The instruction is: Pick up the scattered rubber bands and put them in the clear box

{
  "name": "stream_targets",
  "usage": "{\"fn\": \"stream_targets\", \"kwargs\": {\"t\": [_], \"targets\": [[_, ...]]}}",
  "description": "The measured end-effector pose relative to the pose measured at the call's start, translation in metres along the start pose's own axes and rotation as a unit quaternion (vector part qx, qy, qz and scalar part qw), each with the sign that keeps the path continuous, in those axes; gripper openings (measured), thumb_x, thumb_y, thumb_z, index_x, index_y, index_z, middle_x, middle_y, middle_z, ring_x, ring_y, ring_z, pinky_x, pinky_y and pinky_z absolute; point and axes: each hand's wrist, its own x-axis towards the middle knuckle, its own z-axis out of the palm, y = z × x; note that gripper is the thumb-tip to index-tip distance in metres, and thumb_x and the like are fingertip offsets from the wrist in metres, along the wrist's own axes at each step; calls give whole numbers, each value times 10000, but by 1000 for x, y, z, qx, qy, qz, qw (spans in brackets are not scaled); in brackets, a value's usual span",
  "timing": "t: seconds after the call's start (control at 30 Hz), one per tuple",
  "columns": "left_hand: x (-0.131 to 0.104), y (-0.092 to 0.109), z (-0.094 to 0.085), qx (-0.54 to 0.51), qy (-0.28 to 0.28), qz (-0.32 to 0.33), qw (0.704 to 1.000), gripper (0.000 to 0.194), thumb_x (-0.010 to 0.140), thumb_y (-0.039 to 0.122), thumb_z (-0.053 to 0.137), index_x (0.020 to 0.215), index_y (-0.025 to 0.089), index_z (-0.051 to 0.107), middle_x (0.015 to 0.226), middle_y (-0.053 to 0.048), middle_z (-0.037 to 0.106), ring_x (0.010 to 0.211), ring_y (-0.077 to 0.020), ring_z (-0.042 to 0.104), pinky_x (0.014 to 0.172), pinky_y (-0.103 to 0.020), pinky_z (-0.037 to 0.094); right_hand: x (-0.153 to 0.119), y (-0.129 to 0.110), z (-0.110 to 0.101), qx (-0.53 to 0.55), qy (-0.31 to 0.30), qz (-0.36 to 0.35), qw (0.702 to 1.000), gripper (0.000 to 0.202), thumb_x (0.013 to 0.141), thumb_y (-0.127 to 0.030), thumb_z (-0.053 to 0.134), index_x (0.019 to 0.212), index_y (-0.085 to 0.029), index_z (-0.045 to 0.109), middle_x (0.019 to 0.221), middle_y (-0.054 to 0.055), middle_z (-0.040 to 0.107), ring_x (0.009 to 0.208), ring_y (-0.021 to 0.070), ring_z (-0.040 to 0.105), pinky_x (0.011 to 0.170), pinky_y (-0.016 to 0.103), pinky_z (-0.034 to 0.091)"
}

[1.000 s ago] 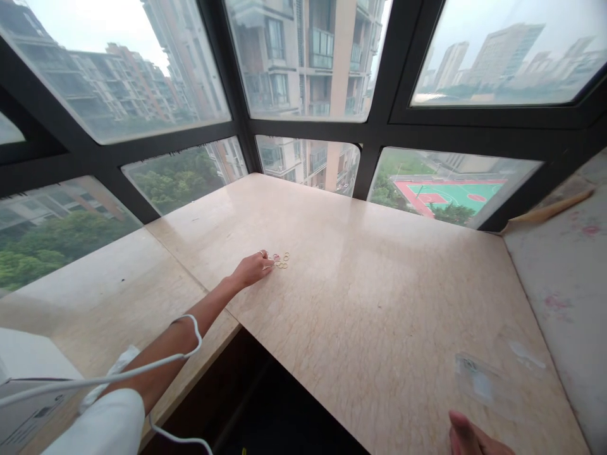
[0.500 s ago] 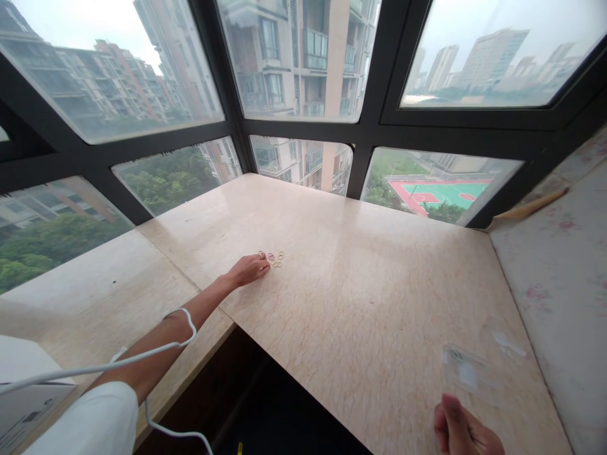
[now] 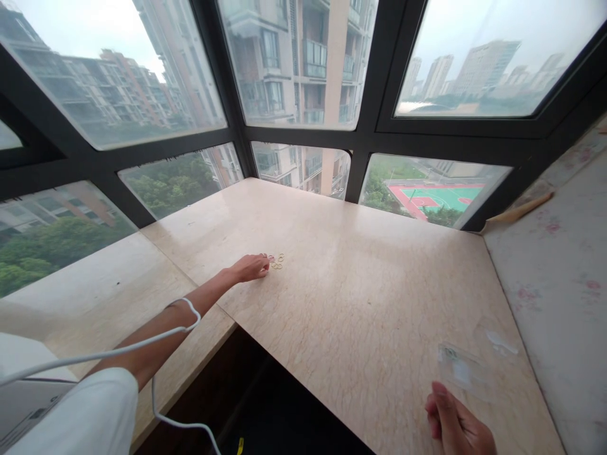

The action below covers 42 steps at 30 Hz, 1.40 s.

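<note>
At the near left, a white sleeve (image 3: 99, 411) covers the upper part of the left arm beside a white box (image 3: 21, 411), and a white cable (image 3: 118, 351) crosses in front of the forearm. A small yellow thing (image 3: 240, 445) shows against the dark gap (image 3: 270, 404) below the counter edge. At the near right, the right hand (image 3: 458, 422) has its fingers curled in and the thumb laid against them; whether anything is inside cannot be told. Just beyond it, a clear plastic packet (image 3: 459, 370) lies on the marbled counter (image 3: 332, 303), with a clear and white scrap (image 3: 501, 343) near it. Farther out, the left hand (image 3: 250, 268) rests low over the counter, fingers bent downward and bunched, the tips too small to tell if they pinch anything. The small gold-coloured rings (image 3: 277, 266) lie in a loose cluster on the counter, right beside those fingers. Behind stand dark window frames (image 3: 303, 135), and outside are trees (image 3: 61, 249), a red and green court (image 3: 439, 198) and tall buildings (image 3: 315, 63)
</note>
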Motion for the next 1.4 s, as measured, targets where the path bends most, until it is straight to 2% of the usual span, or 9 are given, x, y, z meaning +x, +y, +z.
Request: {"fn": "stream_targets", "kwargs": {"t": [0.17,0.27,0.37,0.6,0.9,1.0,1.13,1.27,1.4], "targets": [[-8,7,-3,-205,90,-35,974,127,775,260,547,723,157,601,742,-23,603,659,-133,545,612,-248,416,1,0,1,-5,-9,-16,1000,602,783,-724,457,523,-190,555,402,1,474,399,140,461,429,240,372],[-13,26,-10,-399,101,-77,908,166,765,311,589,723,150,582,639,14,562,544,-88,500,514,-208,408,0,0,2,6,-2,-15,1000,569,803,-687,469,532,-193,547,404,-10,463,400,135,456,441,239,370],[-15,55,-22,-514,91,-82,849,182,742,315,644,752,141,593,587,38,539,488,-61,482,467,-180,408,1,3,3,13,-15,-31,999,557,821,-664,463,532,-194,537,406,-18,449,396,128,448,443,235,366],[3,132,-36,-549,68,-17,833,197,728,293,700,815,129,632,647,14,612,480,-58,528,448,-174,439,6,14,4,19,-44,-80,996,506,877,-586,441,567,-194,520,415,-30,445,391,120,447,447,225,351],[51,252,-19,-611,38,66,788,212,738,286,666,879,128,688,750,-35,675,559,-74,557,524,-190,456,7,9,5,41,-44,-113,992,450,925,-467,429,578,-192,507,406,-41,442,382,107,442,452,211,333],[63,297,-10,-604,34,88,792,195,740,288,653,842,127,691,715,-32,667,566,-83,555,527,-194,446,6,7,4,44,-45,-118,991,440,933,-445,428,583,-191,509,406,-45,444,380,102,445,453,206,332],[75,346,-1,-538,59,114,833,137,753,260,625,777,139,686,637,-4,627,530,-80,510,502,-190,399,7,6,2,46,-44,-121,991,443,939,-435,427,578,-190,505,399,-50,438,373,97,444,457,207,333],[89,373,8,-472,111,152,861,95,757,189,609,768,161,699,726,-12,651,580,-86,522,581,-215,425,8,7,2,47,-43,-119,991,447,941,-433,426,577,-187,507,404,-49,443,379,97,450,456,211,328],[100,385,20,-428,133,180,876,124,779,167,587,788,171,710,788,-23,653,581,-87,521,624,-241,441,8,8,3,34,-39,-123,991,445,937,-432,429,578,-183,514,411,-46,443,397,101,460,454,214,326]]}}
